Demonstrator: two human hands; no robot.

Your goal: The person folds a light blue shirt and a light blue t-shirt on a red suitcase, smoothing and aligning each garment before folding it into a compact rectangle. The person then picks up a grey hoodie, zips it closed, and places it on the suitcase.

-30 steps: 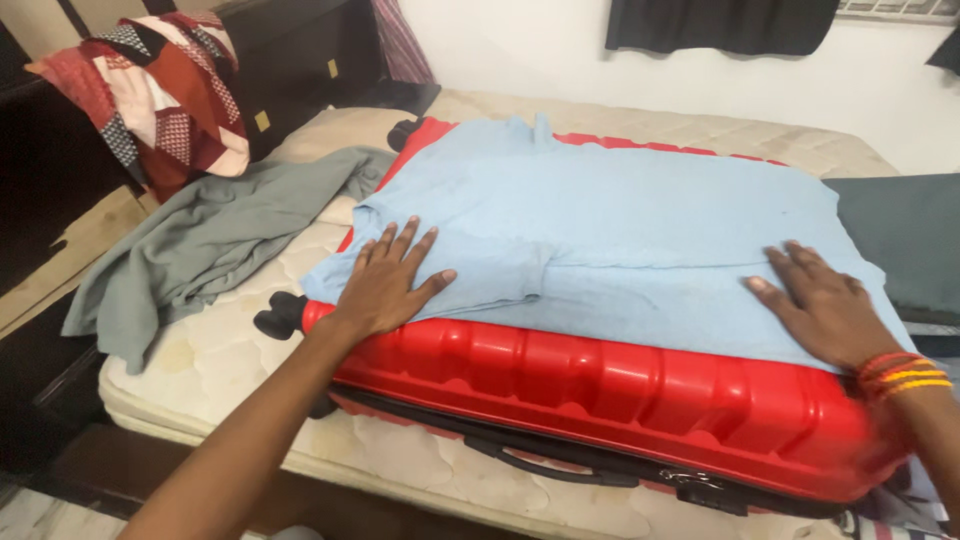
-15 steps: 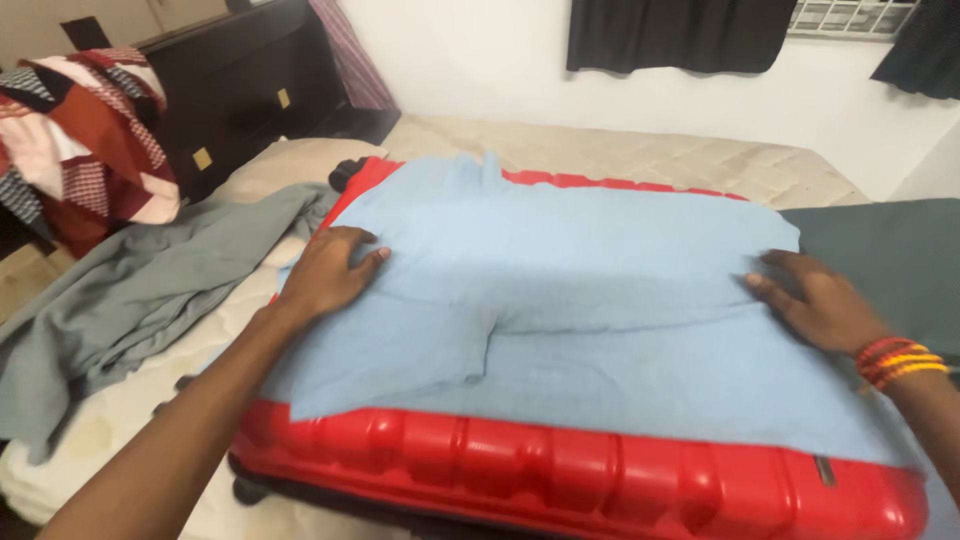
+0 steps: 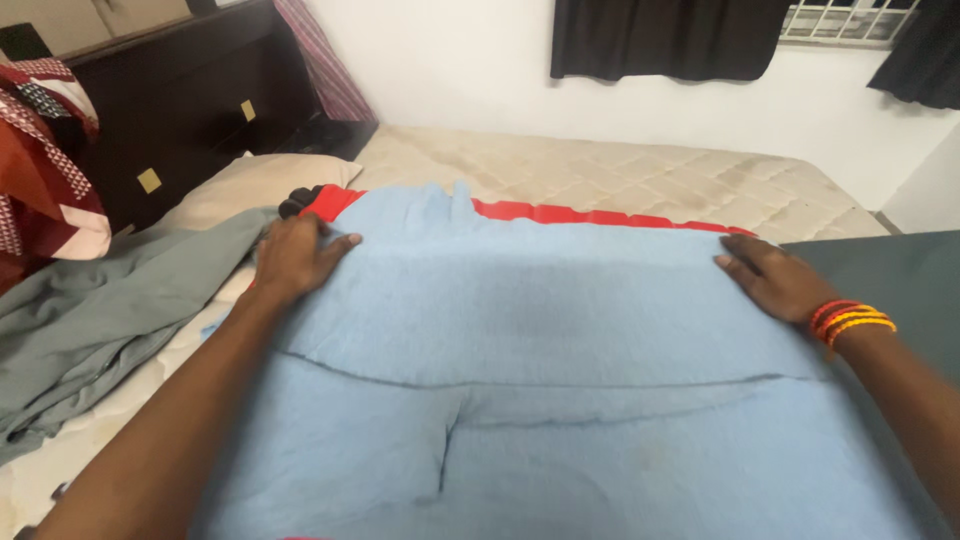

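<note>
A light blue shirt (image 3: 560, 330) lies spread over a red hard-shell suitcase (image 3: 590, 214) on the bed. Only a red strip of the case shows at its far edge. My left hand (image 3: 292, 255) rests palm down on the shirt's far left corner, fingers slightly bent near the case's black wheel (image 3: 297, 200). My right hand (image 3: 775, 280), with red and yellow bangles at the wrist, presses flat on the shirt's far right edge. A crease runs across the shirt nearer to me.
A grey-green garment (image 3: 90, 320) lies crumpled on the mattress (image 3: 600, 170) at the left. A dark grey cloth (image 3: 900, 280) lies at the right. A dark wooden headboard (image 3: 190, 110), a patterned red blanket (image 3: 40, 170) and a pillow (image 3: 240, 180) are at the far left.
Both hands slid away from me over the shirt, from the suitcase's near edge to its far edge. The view moved closer, so the suitcase's red side is out of sight.
</note>
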